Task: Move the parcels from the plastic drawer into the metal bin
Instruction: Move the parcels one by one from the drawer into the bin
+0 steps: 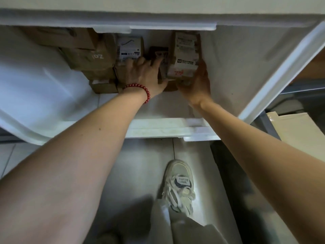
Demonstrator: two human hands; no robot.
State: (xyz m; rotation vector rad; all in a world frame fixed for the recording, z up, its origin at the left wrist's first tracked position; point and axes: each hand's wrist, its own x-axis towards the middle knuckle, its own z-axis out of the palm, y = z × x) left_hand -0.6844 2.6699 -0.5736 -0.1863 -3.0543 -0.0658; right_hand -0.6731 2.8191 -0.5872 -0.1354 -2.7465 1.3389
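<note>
Plastic drawer (pixel 158 128): a white drawer is seen pulled out, and both forearms are reached over its near rim.
Parcels: all parcels in view are seen inside the drawer, packed against its far wall.
Left hand (pixel 146 74): the fingers are spread and bent and are laid over the tops of the middle parcels. The knuckles are raised. Whether a grip is closed on anything cannot be told.
Under the left hand: a white-labelled box (pixel 129 50) is touched by the outer fingers, and a dark parcel (pixel 158 51) by the inner ones.
Right hand (pixel 197 83): a tall labelled parcel (pixel 185 55) is gripped from its right and near sides, with the fingers curled round its right edge. The palm is pressed to the carton.
Gap between the hands: the two hands are held close together, with the tall labelled parcel between them.
Brown cardboard stack (pixel 88 57): several plain cartons are piled at the left of the drawer, untouched.
Bracelet (pixel 140 88): red beads are worn on the left wrist.
Shoe (pixel 179 184): a pale laced trainer is planted on the grey floor below the drawer.
</note>
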